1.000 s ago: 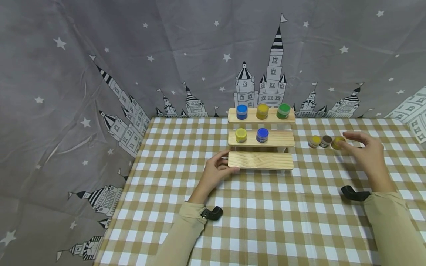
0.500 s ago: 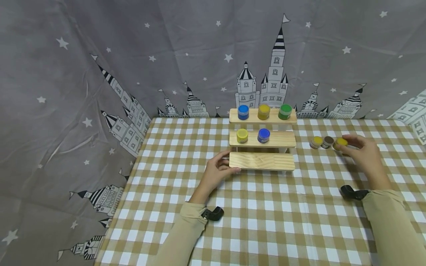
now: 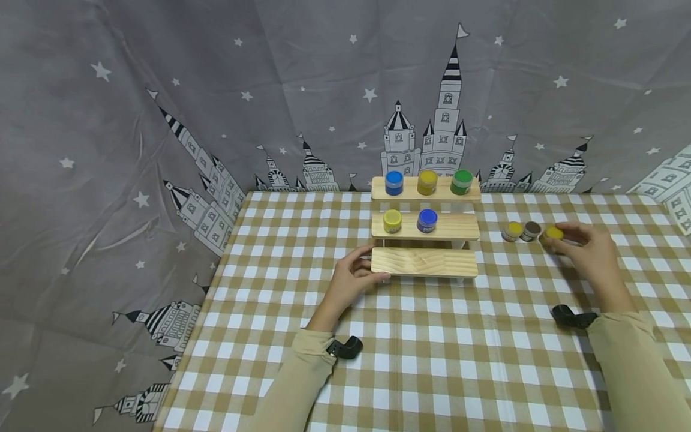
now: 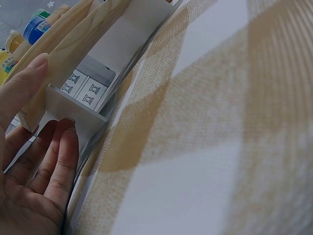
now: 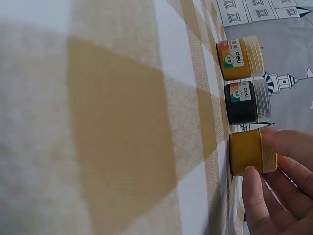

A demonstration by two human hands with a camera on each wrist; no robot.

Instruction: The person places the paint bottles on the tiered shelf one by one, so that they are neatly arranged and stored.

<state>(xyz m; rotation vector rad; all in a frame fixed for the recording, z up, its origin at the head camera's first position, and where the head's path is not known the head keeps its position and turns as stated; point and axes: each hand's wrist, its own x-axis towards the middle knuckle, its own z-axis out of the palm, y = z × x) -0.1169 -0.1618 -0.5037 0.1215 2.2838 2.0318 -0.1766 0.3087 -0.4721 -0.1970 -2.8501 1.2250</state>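
My left hand [image 3: 348, 282] grips the left end of the lowest step of a three-tier wooden display stand [image 3: 426, 262]. In the left wrist view its thumb [image 4: 29, 85] lies over the board's edge, and the other fingers reach beneath to the white support [image 4: 78, 112]. Over at the right, my right hand [image 3: 591, 252] pinches a yellow paint jar [image 5: 246, 152] between thumb and fingers. That jar stands upright on the cloth, last in a row beside a dark paint jar [image 5: 240, 103] and another yellow paint jar [image 5: 234, 61].
On the top tier stand a blue jar [image 3: 394, 182], a yellow jar [image 3: 427, 182] and a green jar [image 3: 461, 182]. The middle tier bears a yellow jar [image 3: 392, 221] and a dark blue jar [image 3: 427, 220]. A checked tablecloth [image 3: 432, 360] meets a grey castle-print curtain [image 3: 324, 72] behind.
The fingers of my right hand have closed in on the yellow jar at the row's right end. My left hand keeps its hold on the stand.
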